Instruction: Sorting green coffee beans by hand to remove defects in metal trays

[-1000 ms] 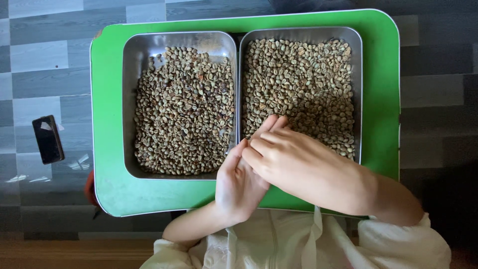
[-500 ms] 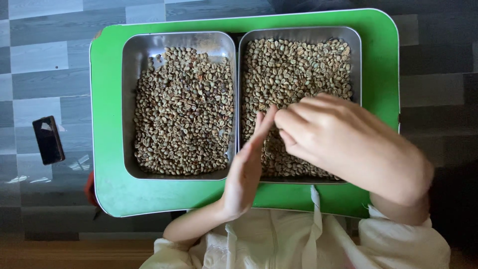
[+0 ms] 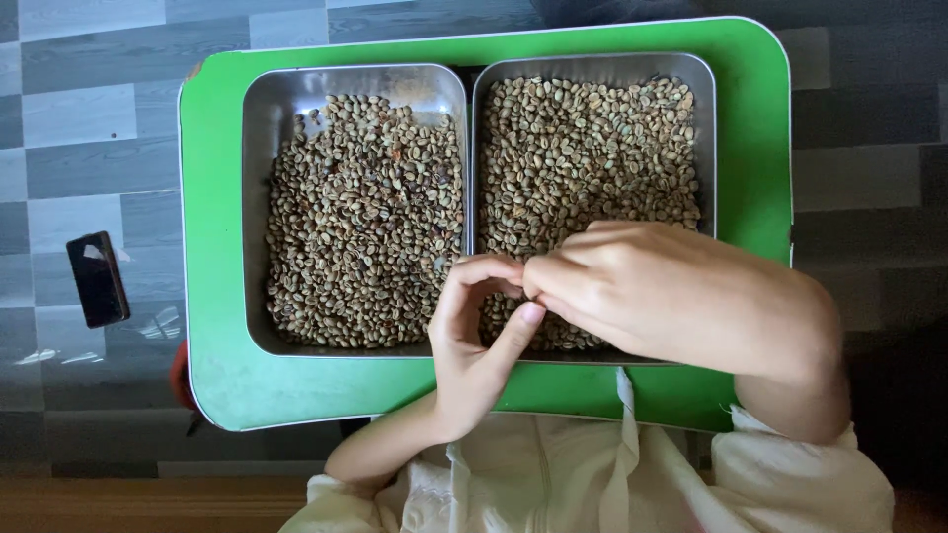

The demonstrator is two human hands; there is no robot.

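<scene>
Since a moment ago our right hand (image 3: 681, 296) dropped toward us; its fingertips meet our curled left hand (image 3: 474, 336), both loosely cupped, grasp unclear, over pale beans (image 3: 583, 158) in the right rectangular steel tray (image 3: 592, 65).

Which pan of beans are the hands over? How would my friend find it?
Look for the big green tray on the grey floor; two shiny metal pans sit side by side in it. The one you want is the right pan, where the left hand and right hand meet over its near edge. Its beans look paler and cleaner than the darker-flecked beans in the left pan.
</scene>
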